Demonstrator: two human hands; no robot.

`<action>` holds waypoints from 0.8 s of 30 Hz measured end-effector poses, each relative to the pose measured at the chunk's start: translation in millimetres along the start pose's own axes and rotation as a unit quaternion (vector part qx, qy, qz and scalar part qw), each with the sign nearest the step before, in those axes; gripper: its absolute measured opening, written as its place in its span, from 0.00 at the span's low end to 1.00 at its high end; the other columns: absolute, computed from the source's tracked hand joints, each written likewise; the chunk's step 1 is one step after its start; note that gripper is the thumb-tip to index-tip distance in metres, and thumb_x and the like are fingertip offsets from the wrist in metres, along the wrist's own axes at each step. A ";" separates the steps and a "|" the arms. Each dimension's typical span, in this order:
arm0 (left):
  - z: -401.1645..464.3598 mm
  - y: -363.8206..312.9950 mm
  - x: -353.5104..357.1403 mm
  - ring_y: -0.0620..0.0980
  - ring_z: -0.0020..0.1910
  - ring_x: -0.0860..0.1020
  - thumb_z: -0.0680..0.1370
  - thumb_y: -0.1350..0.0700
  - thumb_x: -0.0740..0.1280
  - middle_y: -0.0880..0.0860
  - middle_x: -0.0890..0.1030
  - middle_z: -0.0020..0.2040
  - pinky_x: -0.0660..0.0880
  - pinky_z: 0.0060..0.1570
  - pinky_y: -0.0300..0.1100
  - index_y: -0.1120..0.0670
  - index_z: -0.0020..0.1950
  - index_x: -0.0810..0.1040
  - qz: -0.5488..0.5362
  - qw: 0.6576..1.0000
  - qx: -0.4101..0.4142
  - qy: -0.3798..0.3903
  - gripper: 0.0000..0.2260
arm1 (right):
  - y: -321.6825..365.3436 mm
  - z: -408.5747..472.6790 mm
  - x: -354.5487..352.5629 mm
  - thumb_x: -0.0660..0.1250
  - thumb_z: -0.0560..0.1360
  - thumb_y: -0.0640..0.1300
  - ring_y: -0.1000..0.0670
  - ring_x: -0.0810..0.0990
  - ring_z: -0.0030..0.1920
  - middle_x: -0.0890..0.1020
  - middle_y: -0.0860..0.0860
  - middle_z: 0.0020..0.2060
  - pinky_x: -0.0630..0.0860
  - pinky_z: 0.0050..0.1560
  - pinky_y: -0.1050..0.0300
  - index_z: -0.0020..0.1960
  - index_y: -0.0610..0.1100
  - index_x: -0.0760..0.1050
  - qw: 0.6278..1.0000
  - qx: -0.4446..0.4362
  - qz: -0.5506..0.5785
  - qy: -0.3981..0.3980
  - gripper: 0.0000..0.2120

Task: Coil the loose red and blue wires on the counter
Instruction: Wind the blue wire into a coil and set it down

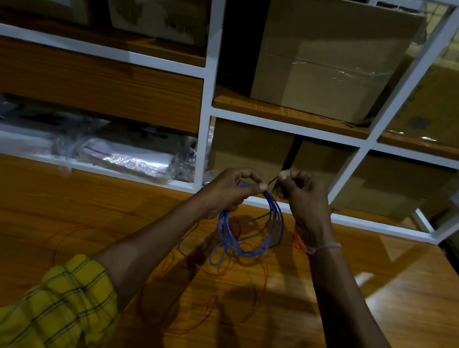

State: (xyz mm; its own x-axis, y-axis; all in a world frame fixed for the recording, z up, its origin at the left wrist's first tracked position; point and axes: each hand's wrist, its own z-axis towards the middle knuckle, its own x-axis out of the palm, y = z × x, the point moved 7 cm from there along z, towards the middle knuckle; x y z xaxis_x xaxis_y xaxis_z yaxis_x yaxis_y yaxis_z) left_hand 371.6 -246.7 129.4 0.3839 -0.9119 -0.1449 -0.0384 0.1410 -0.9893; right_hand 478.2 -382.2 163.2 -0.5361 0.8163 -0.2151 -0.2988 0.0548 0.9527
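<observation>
Blue wire (250, 227) round loops, left hand (230, 188) & right hand (303, 197) grips pinching it, glossy wood counter (41, 206)

There is a single view, from a wide-angle camera worn on the person's head. It looks forward and down, so the wooden bench (41, 206) fills the lower half of the frame and the white-framed shelving (210, 82) rises behind it in the upper half. Both forearms reach in from the bottom edge toward the centre, which puts the camera close above the work. Straight lines of the shelving bow toward the frame edges, and the far corners are dim.
</observation>
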 end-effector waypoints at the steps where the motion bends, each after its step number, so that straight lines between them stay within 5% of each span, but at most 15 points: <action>1: 0.7 1.1 0.4 0.50 0.28 0.55 0.80 0.48 0.72 0.54 0.60 0.32 0.54 0.27 0.43 0.52 0.54 0.81 0.003 1.000 -0.002 -0.003 0.08 | -1.7 -0.4 0.6 0.68 0.82 0.46 0.49 0.81 0.41 0.82 0.44 0.40 0.80 0.49 0.45 0.50 0.38 0.81 1.000 0.001 -0.002 -0.002 0.11; 8: 8.5 4.9 5.2 0.49 0.27 0.56 0.81 0.56 0.71 0.52 0.63 0.31 0.53 0.28 0.42 0.57 0.52 0.79 -0.028 0.999 -0.004 -0.027 0.05 | -2.3 -11.3 2.0 0.65 0.84 0.42 0.47 0.78 0.42 0.79 0.43 0.40 0.79 0.47 0.55 0.54 0.31 0.76 0.996 -0.025 0.086 -0.020 0.12; 12: 9.8 4.4 10.1 0.46 0.25 0.57 0.81 0.59 0.71 0.50 0.66 0.30 0.55 0.25 0.36 0.59 0.54 0.78 -0.078 0.997 -0.011 -0.008 0.05 | -5.8 -6.8 -7.4 0.68 0.82 0.43 0.45 0.79 0.46 0.80 0.42 0.45 0.79 0.51 0.50 0.56 0.33 0.77 0.994 -0.021 0.111 -0.005 0.12; 15: 9.4 7.7 15.5 0.42 0.23 0.58 0.81 0.62 0.69 0.47 0.69 0.28 0.53 0.23 0.34 0.57 0.52 0.76 -0.159 0.987 -0.029 0.014 0.02 | -20.1 -4.9 -13.3 0.72 0.79 0.52 0.52 0.81 0.55 0.82 0.48 0.56 0.78 0.56 0.58 0.63 0.40 0.76 0.995 0.037 0.073 0.061 0.19; 18: 15.3 12.9 19.6 0.41 0.22 0.58 0.83 0.63 0.66 0.47 0.67 0.28 0.52 0.22 0.34 0.56 0.49 0.76 -0.235 0.971 -0.045 0.000 0.04 | -53.2 -16.6 -13.9 0.76 0.72 0.60 0.47 0.83 0.60 0.85 0.46 0.57 0.77 0.65 0.46 0.61 0.46 0.80 0.983 0.101 0.000 0.151 0.24; 21: 27.8 22.1 21.2 0.40 0.21 0.60 0.83 0.64 0.65 0.47 0.64 0.28 0.55 0.20 0.32 0.58 0.47 0.76 -0.295 0.953 -0.058 -0.031 0.06 | -82.7 -31.4 -17.4 0.75 0.75 0.43 0.39 0.85 0.56 0.86 0.41 0.49 0.79 0.64 0.39 0.56 0.38 0.79 0.972 0.139 0.064 0.180 0.13; 24: 39.0 38.2 30.0 0.40 0.21 0.60 0.84 0.65 0.62 0.48 0.65 0.29 0.56 0.20 0.32 0.58 0.46 0.75 -0.289 0.952 -0.091 -0.043 0.07 | -93.5 -42.4 -27.9 0.68 0.80 0.38 0.40 0.86 0.45 0.81 0.42 0.37 0.83 0.55 0.45 0.50 0.38 0.76 0.948 0.176 0.203 0.168 0.03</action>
State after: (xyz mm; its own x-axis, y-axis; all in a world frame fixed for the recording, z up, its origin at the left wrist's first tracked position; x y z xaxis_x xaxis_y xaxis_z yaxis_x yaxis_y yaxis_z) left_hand 417.7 -253.6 87.9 0.4639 -0.7803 0.4195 0.0463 -0.4515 -0.8911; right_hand 487.7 -434.4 71.0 -0.7900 0.5845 0.1851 0.2370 0.0127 0.9714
